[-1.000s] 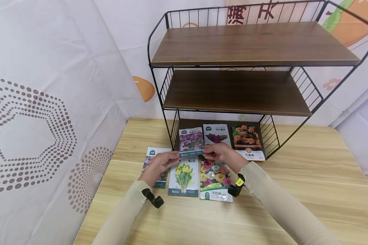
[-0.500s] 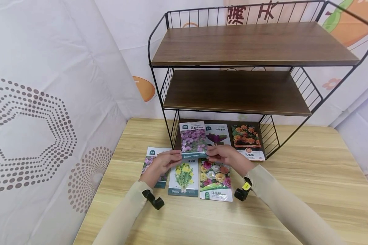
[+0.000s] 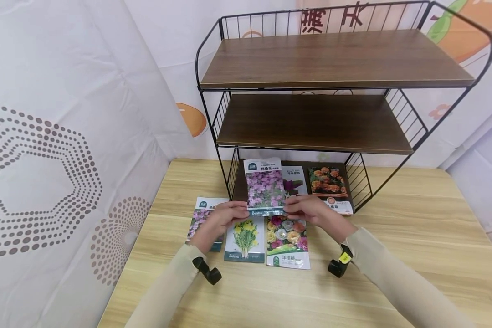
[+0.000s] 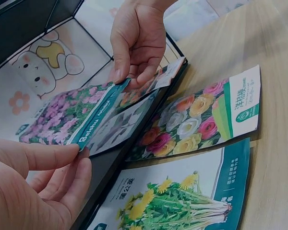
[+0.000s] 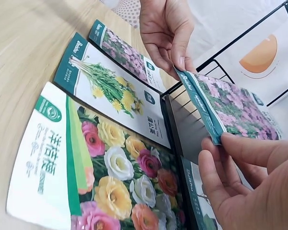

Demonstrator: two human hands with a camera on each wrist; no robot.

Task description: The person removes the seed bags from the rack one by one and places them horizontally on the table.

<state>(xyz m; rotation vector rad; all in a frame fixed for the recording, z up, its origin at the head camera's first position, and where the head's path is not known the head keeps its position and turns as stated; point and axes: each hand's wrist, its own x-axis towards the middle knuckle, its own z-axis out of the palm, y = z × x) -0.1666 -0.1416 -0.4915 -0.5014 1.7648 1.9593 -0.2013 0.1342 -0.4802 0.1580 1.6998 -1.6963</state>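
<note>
Both hands hold a seed packet with purple flowers (image 3: 265, 189) by its two lower corners, raised and tilted above the bottom shelf's front edge. My left hand (image 3: 221, 221) pinches the left corner between thumb and fingers; my right hand (image 3: 313, 210) pinches the right corner. Beneath it on the table lie a dandelion packet (image 3: 245, 241) and a packet with multicoloured roses-like blooms (image 3: 288, 243). Another purple-flower packet (image 3: 198, 221) lies at the left, partly hidden by the left hand. On the bottom shelf, a purple-leaf packet (image 3: 296, 177) is partly covered by the held one.
An orange-flower packet (image 3: 330, 184) lies at the right of the bottom shelf. The black wire rack has a brown middle shelf (image 3: 311, 123) and top shelf (image 3: 332, 59) overhead. Wire side panels (image 3: 358, 180) bound the bottom level. Wood-grain table (image 3: 426, 237) extends to the right.
The held packet has risen and shifted slightly right, its face tipping up toward the camera. Both hands moved a little right with it. The other packets stayed put.
</note>
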